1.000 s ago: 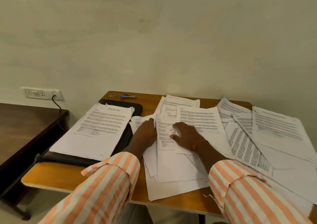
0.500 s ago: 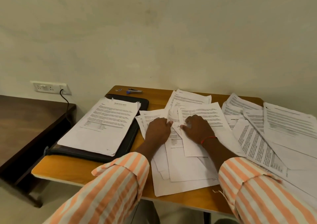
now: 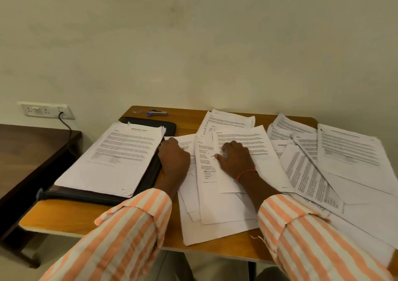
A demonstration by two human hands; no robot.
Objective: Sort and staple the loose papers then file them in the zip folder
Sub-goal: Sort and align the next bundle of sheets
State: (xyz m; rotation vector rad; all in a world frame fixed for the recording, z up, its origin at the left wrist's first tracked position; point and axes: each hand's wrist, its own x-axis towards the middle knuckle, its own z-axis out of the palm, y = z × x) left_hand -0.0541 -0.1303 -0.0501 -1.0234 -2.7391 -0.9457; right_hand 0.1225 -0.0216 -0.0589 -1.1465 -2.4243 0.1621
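Observation:
Loose printed sheets (image 3: 217, 205) lie fanned in an untidy pile at the table's middle, and more sheets (image 3: 349, 160) spread over its right side. My left hand (image 3: 173, 159) rests on the pile's left sheet, close to the folder's right edge. My right hand (image 3: 237, 161) presses flat on the top sheet, thumb out to the left. A black zip folder (image 3: 150, 123) lies at the left with a neat paper stack (image 3: 120, 158) on top of it. A small stapler (image 3: 158, 113) with a blue end lies at the back edge, away from both hands.
The orange wooden table (image 3: 64, 216) stands against a pale wall. A dark wooden table (image 3: 32, 151) adjoins it on the left. A wall socket (image 3: 43, 109) has a black cable hanging down. A small metal item (image 3: 136, 111) lies beside the stapler.
My left hand has slid left across the pile toward the folder's edge. My right hand has stayed on the top sheet. The centre sheets have shifted a little.

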